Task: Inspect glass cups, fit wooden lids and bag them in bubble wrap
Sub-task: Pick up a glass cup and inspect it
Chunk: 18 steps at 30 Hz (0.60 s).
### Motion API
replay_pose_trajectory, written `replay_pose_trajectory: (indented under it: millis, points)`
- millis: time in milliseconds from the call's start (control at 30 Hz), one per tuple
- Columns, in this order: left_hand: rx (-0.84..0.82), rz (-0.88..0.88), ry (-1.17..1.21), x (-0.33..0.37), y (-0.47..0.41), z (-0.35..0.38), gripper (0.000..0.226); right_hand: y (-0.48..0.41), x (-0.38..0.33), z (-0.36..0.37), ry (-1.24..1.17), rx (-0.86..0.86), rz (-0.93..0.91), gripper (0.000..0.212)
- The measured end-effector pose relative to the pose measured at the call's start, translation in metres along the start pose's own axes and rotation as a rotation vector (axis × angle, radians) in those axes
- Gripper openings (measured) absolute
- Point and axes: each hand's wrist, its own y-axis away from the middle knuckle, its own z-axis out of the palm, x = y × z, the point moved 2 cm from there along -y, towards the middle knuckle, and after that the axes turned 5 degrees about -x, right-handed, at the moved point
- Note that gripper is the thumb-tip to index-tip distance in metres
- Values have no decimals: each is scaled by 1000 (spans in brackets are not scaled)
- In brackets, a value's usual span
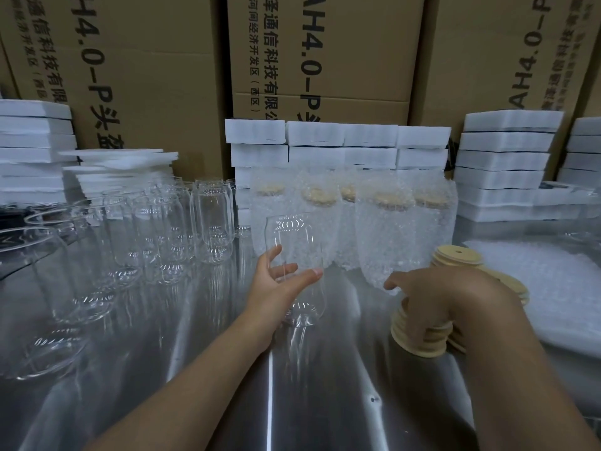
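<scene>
A clear glass cup [297,252] stands upright in the middle of the steel table [227,385]. My left hand [276,284] holds it round its lower half, thumb in front and fingers behind the glass. My right hand [445,297] lies on top of a stack of round wooden lids [419,340], fingers curled down over the stack's side. More wooden lids [455,255] are stacked behind it. Several cups with lids, bagged in bubble wrap [390,236], stand in a row behind the held cup.
Several bare glass cups [156,229] crowd the table's left side, some close to the near-left edge. A pile of bubble-wrap bags [546,288] lies at the right. White foam slabs [341,141] and large cardboard boxes [325,53] wall the back.
</scene>
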Motion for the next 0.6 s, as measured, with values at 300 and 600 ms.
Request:
replay_pose_trajectory:
  millis: [300,600]
  points:
    - [-16,22,-39,1,1,0,85,3,-5,-11,-261,296,-60,69]
    - [-181,48,-99,0,3,4,81,12,-33,-26,-1084,1065,-354,38]
